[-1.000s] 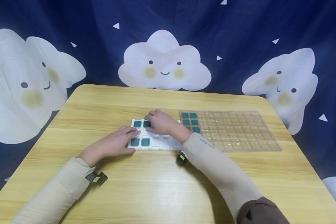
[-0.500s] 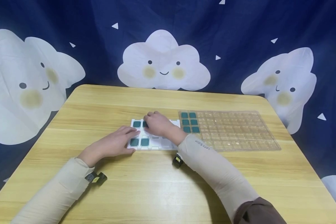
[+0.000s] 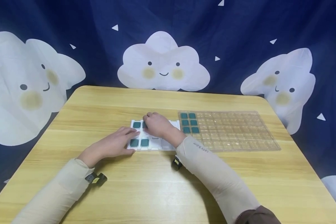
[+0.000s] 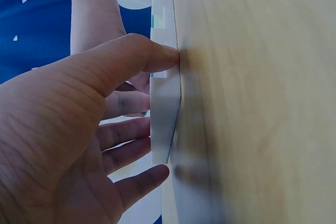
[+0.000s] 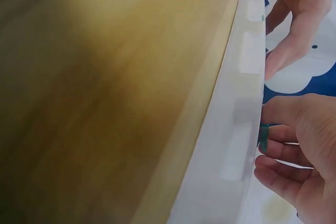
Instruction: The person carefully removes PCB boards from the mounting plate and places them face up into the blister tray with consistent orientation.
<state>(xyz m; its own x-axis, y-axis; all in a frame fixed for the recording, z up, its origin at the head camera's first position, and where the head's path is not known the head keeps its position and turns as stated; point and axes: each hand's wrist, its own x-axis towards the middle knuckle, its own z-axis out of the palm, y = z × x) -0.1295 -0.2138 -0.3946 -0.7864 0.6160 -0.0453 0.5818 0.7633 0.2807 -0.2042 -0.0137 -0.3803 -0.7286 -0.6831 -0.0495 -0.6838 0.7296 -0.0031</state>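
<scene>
Chip (image 5: 263, 138) pinched in the right hand (image 3: 158, 125), left hand (image 3: 116, 142) spread on the tray (image 3: 159, 144); a slip could skew the chip!

Wrist views low, head view high

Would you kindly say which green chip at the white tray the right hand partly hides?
The green chip second from left in the white tray, far row: the right hand partly covers it; three others in the tray show whole.
</scene>
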